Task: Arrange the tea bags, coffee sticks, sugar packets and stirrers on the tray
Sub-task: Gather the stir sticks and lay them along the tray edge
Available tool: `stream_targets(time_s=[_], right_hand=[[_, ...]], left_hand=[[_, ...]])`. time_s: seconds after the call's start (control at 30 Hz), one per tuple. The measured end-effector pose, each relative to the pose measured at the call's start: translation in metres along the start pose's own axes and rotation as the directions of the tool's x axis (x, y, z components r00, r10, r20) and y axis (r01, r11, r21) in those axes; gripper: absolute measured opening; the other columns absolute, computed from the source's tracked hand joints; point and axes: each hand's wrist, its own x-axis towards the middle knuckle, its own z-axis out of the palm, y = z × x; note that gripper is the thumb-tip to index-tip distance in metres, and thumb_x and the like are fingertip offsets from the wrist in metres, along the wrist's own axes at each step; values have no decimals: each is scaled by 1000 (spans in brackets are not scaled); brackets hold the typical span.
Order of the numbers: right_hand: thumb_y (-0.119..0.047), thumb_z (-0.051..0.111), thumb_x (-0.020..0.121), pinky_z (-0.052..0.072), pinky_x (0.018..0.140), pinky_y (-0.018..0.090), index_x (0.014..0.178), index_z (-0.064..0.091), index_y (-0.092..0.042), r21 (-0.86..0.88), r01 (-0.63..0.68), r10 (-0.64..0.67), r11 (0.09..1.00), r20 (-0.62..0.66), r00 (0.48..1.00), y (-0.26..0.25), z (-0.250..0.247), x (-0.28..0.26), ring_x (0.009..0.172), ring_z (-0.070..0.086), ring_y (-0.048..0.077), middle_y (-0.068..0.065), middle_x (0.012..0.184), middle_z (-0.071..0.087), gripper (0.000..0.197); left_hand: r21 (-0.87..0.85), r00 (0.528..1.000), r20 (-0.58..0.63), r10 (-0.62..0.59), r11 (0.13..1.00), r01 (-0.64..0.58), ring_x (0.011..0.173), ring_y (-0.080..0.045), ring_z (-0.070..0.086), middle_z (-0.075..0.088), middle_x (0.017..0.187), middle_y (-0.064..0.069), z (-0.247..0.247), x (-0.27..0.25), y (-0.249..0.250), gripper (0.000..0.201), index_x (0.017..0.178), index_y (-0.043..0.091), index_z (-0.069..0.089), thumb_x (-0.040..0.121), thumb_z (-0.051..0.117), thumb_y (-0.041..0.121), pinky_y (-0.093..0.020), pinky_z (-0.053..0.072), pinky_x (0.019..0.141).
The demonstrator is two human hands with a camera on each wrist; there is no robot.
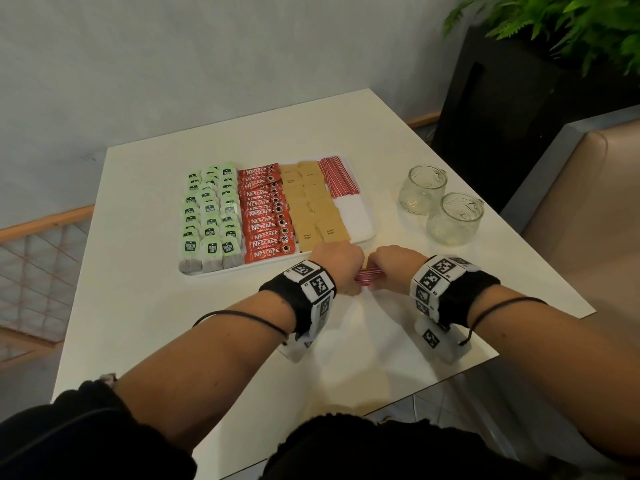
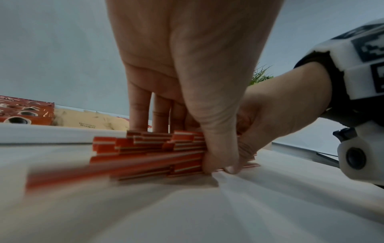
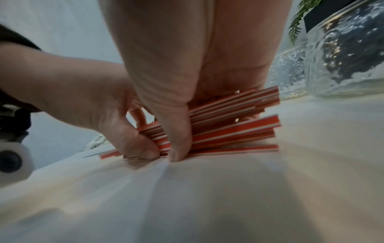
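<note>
A white tray (image 1: pixel 357 216) holds rows of green tea bags (image 1: pixel 211 216), red Nescafe coffee sticks (image 1: pixel 266 216), brown sugar packets (image 1: pixel 315 206) and, at its far right, red-and-white stirrers (image 1: pixel 337 178). On the table just in front of the tray's near edge lies a loose bundle of stirrers (image 1: pixel 367 274) (image 2: pixel 145 152) (image 3: pixel 228 128). My left hand (image 1: pixel 341 268) (image 2: pixel 207 139) grips its left part between thumb and fingers. My right hand (image 1: pixel 391 266) (image 3: pixel 178 131) grips the right part the same way. The two thumbs almost touch on the tabletop.
Two empty glass jars (image 1: pixel 422 188) (image 1: pixel 455 218) stand right of the tray, close to my right hand (image 3: pixel 343 57). A black planter (image 1: pixel 502 98) with a fern sits beyond the table's right corner. A beige bench (image 1: pixel 588 202) runs along the right edge.
</note>
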Motion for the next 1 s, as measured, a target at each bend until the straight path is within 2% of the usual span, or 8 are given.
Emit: stream_targets(time_s=[0.1, 0.3, 0.4, 0.53, 0.6, 0.73, 0.87, 1.0], right_hand=[[-32, 64, 89, 47, 79, 34, 107, 63, -12, -38, 38, -39, 999, -23, 999, 0, 2, -2, 96, 61, 27, 10, 106, 64, 26], [-37, 61, 91, 48, 84, 37, 109, 61, -14, -29, 38, -39, 999, -49, 998, 3, 5, -9, 98, 60, 27, 8, 107, 61, 30], [-40, 55, 93, 50, 83, 37, 108, 61, -14, -66, 36, -40, 997, -65, 997, 0, 5, -10, 98, 61, 27, 7, 107, 61, 31], [-40, 53, 93, 47, 79, 34, 112, 60, -13, -132, 48, -55, 990, -44, 998, -4, 5, -9, 100, 60, 26, 7, 110, 60, 34], [-40, 55, 92, 42, 76, 32, 114, 59, -12, -159, 59, -63, 985, -18, 998, -6, 5, -8, 102, 59, 26, 7, 111, 58, 35], [-39, 56, 91, 40, 74, 32, 114, 58, -10, -172, 71, -73, 983, -8, 997, -8, 4, -7, 104, 57, 26, 9, 113, 56, 37], [-38, 55, 92, 41, 77, 33, 114, 57, -9, -181, 93, -94, 979, 2, 996, -9, 2, -7, 106, 58, 27, 10, 115, 57, 36], [-35, 53, 93, 41, 75, 32, 112, 57, -9, -186, 103, -104, 977, 7, 995, -12, 3, -8, 102, 61, 28, 9, 113, 62, 32]], left_hand=[[3, 1000, 1, -1, 1000, 1, 68, -21, 50, 44, 67, 4, 2, -1, 1, 19, 80, 17, 53, 81, 64, 33, -30, 37, 60], [20, 1000, 0, -18, 1000, 18, 69, -22, 51, 45, 69, 2, 2, -2, 1, 18, 81, 18, 51, 83, 61, 33, -30, 37, 60], [36, 1000, -9, -9, 999, 10, 71, -23, 51, 48, 73, 2, 2, -4, 2, 15, 90, 18, 58, 85, 59, 32, -30, 37, 61], [21, 1000, -22, -8, 1000, 8, 85, -25, 63, 64, 91, -2, 5, -6, -4, 25, 106, 18, 66, 86, 59, 31, -30, 37, 63], [4, 1000, -18, -10, 1000, 10, 87, -25, 64, 64, 90, -2, 5, -7, -5, 25, 106, 18, 66, 85, 60, 31, -30, 38, 63], [-3, 1000, 22, -7, 1000, 7, 77, -23, 59, 52, 77, 0, 4, -8, -3, 22, 100, 14, 65, 85, 61, 30, -30, 38, 61], [-10, 999, 36, 13, 1000, -13, 89, -26, 63, 54, 86, -3, 8, -9, -1, 24, 102, 11, 62, 88, 60, 30, -30, 39, 64], [-107, 997, 75, 30, 994, -22, 87, -25, 61, 60, 92, -4, 9, -8, -6, 26, 107, 11, 63, 90, 60, 31, -30, 39, 65]])
